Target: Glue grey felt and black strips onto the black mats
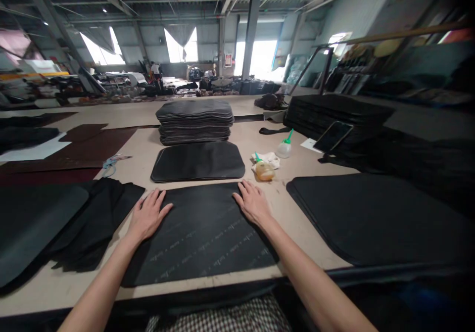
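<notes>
A black sheet (202,233) with faint rows of printed lettering lies flat on the table in front of me. My left hand (149,214) rests on its far left corner, fingers spread. At the far right corner, my right hand (254,202) lies flat with its fingers stretched out. Just beyond the sheet is a low pile of black panels with rounded corners (198,161). Behind that stands a taller stack of similar panels (195,121). Neither hand grips anything.
Two squeeze bottles with green nozzles, one amber (264,171) and one clear (284,149), stand right of the panels near a white cloth (272,160). A phone (335,137) leans by a dark stack (334,109). Black panels (371,218) lie right; black fabric (96,223) lies left.
</notes>
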{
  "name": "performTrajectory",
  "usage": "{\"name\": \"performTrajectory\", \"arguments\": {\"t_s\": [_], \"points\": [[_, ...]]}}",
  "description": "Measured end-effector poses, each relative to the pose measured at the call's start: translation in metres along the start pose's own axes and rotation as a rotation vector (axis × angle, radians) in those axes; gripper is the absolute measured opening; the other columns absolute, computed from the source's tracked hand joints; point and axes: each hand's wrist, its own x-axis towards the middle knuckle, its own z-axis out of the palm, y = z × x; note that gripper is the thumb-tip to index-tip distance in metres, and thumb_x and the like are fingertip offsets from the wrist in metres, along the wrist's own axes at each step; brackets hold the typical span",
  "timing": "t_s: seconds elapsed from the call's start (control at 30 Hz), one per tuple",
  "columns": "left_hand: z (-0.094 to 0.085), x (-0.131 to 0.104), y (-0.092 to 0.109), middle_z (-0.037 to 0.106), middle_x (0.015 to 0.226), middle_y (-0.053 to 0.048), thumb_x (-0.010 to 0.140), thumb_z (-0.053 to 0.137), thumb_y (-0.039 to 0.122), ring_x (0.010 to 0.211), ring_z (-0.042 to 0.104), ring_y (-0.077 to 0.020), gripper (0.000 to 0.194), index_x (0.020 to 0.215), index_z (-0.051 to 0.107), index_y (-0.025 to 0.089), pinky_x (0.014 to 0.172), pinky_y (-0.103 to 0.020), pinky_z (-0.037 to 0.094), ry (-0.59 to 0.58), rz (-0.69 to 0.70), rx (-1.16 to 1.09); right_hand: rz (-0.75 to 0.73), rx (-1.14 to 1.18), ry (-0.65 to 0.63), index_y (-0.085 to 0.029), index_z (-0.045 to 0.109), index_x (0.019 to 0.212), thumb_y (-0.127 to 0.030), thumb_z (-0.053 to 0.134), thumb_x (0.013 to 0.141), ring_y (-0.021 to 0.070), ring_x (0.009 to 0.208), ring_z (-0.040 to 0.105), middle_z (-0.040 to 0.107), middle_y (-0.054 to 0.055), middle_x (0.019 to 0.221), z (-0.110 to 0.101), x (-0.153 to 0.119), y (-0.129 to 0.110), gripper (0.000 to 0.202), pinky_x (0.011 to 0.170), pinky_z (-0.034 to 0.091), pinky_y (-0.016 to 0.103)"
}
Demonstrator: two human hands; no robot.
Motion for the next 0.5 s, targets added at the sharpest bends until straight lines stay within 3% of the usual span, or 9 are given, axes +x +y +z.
{"name": "performTrajectory", "arguments": {"t_s": [0.27,0.5], "points": [[-0.004,-0.007,-0.005,0.033,0.164,-0.014,0.102,0.019,0.056,0.152,0.030,-0.0288,0.065,0.151,0.045,0.021,0.115,-0.051,0.033,-0.038,-0.019,0.017,0.022,0.039,0.042,-0.016,0.061,0.136,-0.034,0.042,0.104,0.0285,0.137,0.050,0.056,0.014,0.148,-0.005,-0.006,0.009,0.042,0.111,0.040,0.047],[0.001,-0.009,-0.005,0.038,0.161,-0.018,0.101,0.026,0.055,0.151,0.031,-0.0319,0.065,0.152,0.043,0.020,0.112,-0.052,0.036,0.051,-0.103,-0.015,0.071,0.039,0.062,-0.014,0.060,0.135,-0.037,0.044,0.103,0.0295,0.136,0.049,0.053,0.017,0.148,-0.003,-0.008,0.013,0.043,0.110,0.042,0.046]]}}
